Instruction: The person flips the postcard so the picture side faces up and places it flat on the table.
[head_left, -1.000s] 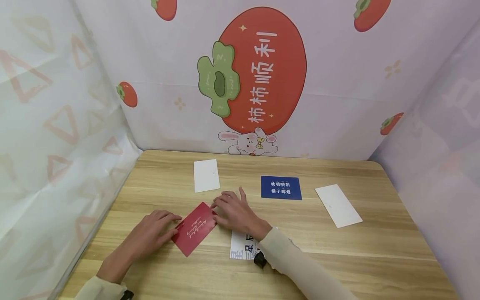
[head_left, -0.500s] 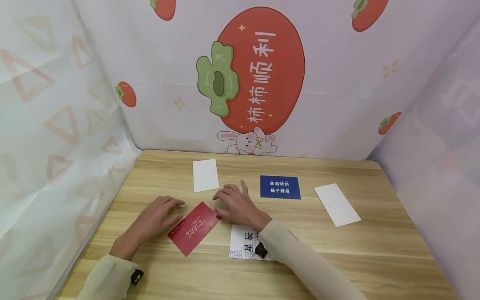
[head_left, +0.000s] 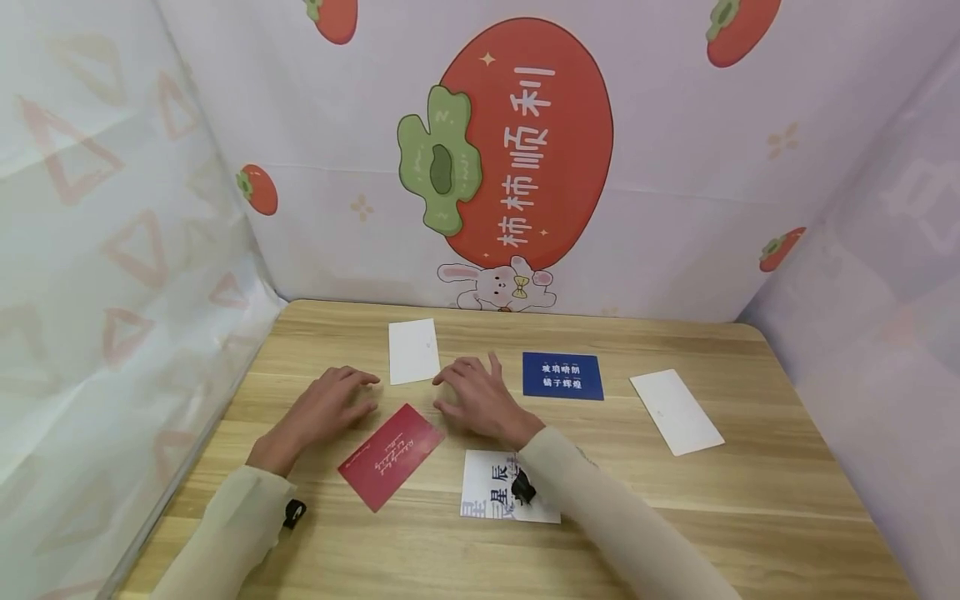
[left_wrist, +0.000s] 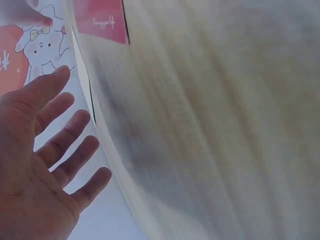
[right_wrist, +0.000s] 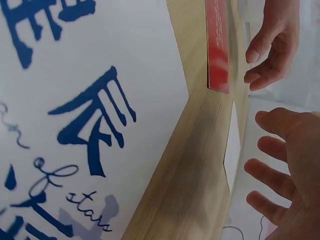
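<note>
A red card (head_left: 391, 457) with white script lies slanted on the wooden table. Just beyond its upper left side is my left hand (head_left: 324, 408), fingers relaxed and holding nothing; in the left wrist view the fingers (left_wrist: 65, 145) are spread apart. My right hand (head_left: 483, 400) is at the card's upper right, also holding nothing, its fingers (right_wrist: 270, 177) loosely bent in the right wrist view. Below my right wrist lies a white card (head_left: 483, 492) with dark blue characters, partly hidden by the sleeve. A blank white card (head_left: 413, 351) lies beyond and between both hands.
A blue card (head_left: 562, 376) with white characters lies to the right of my right hand, and another white card (head_left: 677, 412) lies farther right. A printed cloth backdrop (head_left: 330, 250) rises behind the table (head_left: 750, 500), with cloth on both sides.
My left hand has let go of the red card and moved up and away from it. My right hand has drawn off the card's right corner and shifted slightly up.
</note>
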